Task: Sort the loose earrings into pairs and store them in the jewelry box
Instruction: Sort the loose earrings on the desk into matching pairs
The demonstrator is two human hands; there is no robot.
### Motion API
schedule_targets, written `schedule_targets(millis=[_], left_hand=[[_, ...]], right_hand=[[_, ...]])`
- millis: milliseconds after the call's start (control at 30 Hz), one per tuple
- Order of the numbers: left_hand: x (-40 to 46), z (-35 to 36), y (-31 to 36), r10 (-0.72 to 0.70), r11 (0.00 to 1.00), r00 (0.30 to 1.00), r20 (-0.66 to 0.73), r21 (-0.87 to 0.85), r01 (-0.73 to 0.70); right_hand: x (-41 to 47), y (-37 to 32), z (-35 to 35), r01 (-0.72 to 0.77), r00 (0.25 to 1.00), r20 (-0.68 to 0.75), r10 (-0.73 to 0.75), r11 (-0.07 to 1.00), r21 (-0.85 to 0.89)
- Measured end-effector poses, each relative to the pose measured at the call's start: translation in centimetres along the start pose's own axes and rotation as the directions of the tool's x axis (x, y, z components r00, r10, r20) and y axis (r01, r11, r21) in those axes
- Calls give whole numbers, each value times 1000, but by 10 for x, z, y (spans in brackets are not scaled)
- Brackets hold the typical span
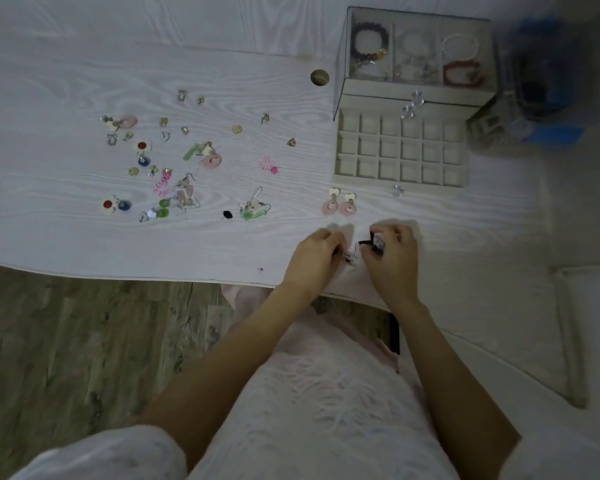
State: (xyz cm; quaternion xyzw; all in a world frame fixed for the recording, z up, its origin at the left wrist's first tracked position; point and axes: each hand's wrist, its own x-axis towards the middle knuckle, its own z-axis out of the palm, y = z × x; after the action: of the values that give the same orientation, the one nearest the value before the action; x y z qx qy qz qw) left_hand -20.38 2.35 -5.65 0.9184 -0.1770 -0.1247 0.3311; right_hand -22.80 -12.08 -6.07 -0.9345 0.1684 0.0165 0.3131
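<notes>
Several loose earrings (174, 168) lie scattered over the white table's left half. A matched pink heart pair (342, 204) sits side by side below the beige jewelry box (400, 152), whose grid drawer is pulled out with bare cells. Near the table's front edge my left hand (317, 258) pinches a small metal earring piece. My right hand (392, 254) grips a black earring (369, 244), held close to the left hand's piece. A single black earring (227, 214) rests on the table.
Bracelets (369, 43) fill the box's glass-lidded top tray. Clear flower earrings (411, 105) lie on the drawer's back edge, another (398, 189) in front of it. A round cable hole (319, 77) is left of the box. Blue blurred items (541, 81) stand at right.
</notes>
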Motion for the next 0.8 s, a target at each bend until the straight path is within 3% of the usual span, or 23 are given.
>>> schedule_targets(millis=[200,367,633,800], left_hand=[[22,-8,-12,-101,995,984,-145,-17,100],[15,-10,-15,-167,975,981,-97,-162,150],[11,-9,-7,-147,969,988,-54,-209,133],[-7,-27,-31,-64,992,981,-182,-115,44]], right_hand=[[-2,-3,1,-90,995,42,88,994,57],[5,-21,16,-11,996,91,5,998,63],[9,-31,20,12,995,96,-24,992,125],[9,-28,20,99,988,112,-106,993,66]])
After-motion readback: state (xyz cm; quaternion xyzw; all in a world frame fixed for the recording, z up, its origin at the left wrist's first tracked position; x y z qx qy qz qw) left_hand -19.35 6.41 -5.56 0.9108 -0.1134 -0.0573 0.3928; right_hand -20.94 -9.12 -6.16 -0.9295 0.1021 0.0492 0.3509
